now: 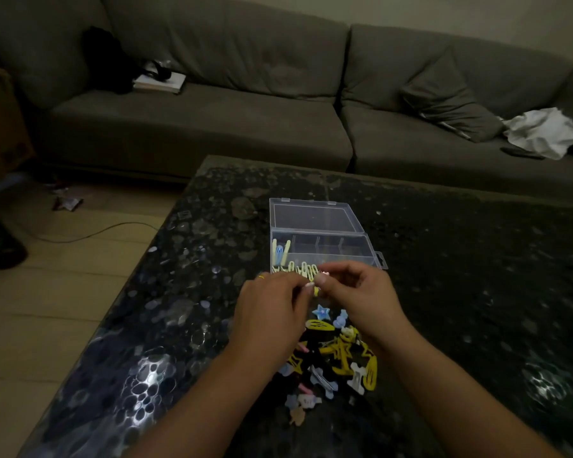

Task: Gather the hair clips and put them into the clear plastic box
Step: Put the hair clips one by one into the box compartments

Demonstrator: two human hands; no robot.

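Note:
A clear plastic box point(351, 241) with divided compartments lies open on the dark table, its lid point(311, 214) folded back. Several pale yellow clips and a blue one point(280, 252) sit in its left compartments. Just in front of the box, my left hand point(272, 312) and my right hand point(361, 292) meet and together pinch a small yellow hair clip point(317, 285) between their fingertips. Below my hands lies a pile of hair clips point(338, 355), yellow, blue, white and pink, with a blue star clip point(321, 313) at its top.
The dark speckled glossy table point(460, 276) ends at a left edge over the wooden floor point(63, 309). A grey sofa point(229, 110) stands behind, with a cushion point(444, 97), a white cloth point(540, 130) and a book point(159, 82) on it. A cable point(90, 234) lies on the floor.

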